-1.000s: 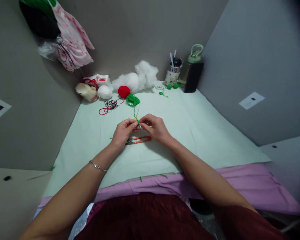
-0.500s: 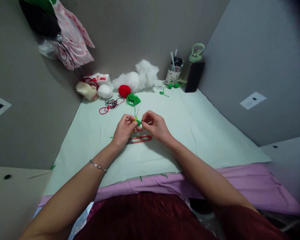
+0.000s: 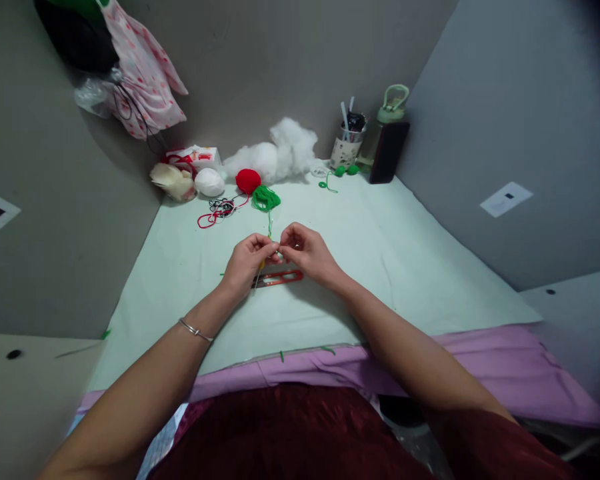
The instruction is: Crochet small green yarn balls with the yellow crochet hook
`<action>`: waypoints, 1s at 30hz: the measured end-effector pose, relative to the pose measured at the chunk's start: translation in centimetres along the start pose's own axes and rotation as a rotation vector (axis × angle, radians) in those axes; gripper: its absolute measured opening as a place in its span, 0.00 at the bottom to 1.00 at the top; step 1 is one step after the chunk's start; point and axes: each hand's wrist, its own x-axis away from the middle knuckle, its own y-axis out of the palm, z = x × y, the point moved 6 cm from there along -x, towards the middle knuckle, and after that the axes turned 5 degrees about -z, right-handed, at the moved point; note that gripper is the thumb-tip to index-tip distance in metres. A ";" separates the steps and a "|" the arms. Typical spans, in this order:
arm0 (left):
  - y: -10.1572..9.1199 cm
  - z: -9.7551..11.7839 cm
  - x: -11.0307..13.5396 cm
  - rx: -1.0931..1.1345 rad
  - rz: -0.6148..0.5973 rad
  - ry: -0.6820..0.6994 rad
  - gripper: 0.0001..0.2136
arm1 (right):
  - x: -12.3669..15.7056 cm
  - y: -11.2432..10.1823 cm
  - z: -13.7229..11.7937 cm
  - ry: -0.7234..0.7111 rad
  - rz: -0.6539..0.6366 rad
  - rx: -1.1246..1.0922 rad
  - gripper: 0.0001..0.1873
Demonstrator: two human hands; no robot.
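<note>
My left hand is closed in a pinch on a small green and yellow yarn piece, which its fingers mostly cover. Fingertips of my right hand pinch together right against the left ones; what they hold is too small to tell. A thin metal rod, perhaps a needle or hook, slants down from below the left hand. Green yarn runs from the hands up to a green skein. Under the hands lie orange-handled thread snips, partly hidden by the left hand.
Behind the hands are a red yarn ball, a white yarn ball, tangled black and red yarn and white stuffing. A pen cup, a bottle and a phone stand at the back right.
Both hands have drawn together, and the green piece between them is now almost hidden. The thin rod now points down below my left hand instead of upward.
</note>
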 end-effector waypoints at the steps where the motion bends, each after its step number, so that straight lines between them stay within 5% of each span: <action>1: 0.0 -0.1 0.0 0.004 0.005 -0.007 0.17 | 0.1 0.1 -0.1 -0.004 -0.011 0.015 0.05; 16: -1.3 0.0 -0.8 0.148 0.077 -0.112 0.13 | 0.1 -1.8 -0.7 -0.055 0.100 0.337 0.09; 19: -2.7 -0.3 -1.1 0.164 0.131 -0.130 0.10 | -0.1 -1.9 -0.2 -0.051 -0.014 0.329 0.04; 21: -3.7 -0.4 -1.4 0.172 0.173 -0.136 0.07 | 0.1 -1.0 -0.2 -0.068 -0.166 0.321 0.09; 25: -4.7 -0.5 -1.7 0.202 0.220 -0.145 0.17 | 1.4 1.8 -0.6 -0.110 -0.462 0.360 0.17; 28: -4.7 -0.4 -1.7 0.251 0.252 -0.122 0.03 | 1.9 3.1 -0.4 -0.106 -0.537 0.401 0.04; 30: -4.6 -0.2 -1.6 0.285 0.267 -0.105 0.09 | 1.7 3.0 0.0 -0.080 -0.509 0.409 0.07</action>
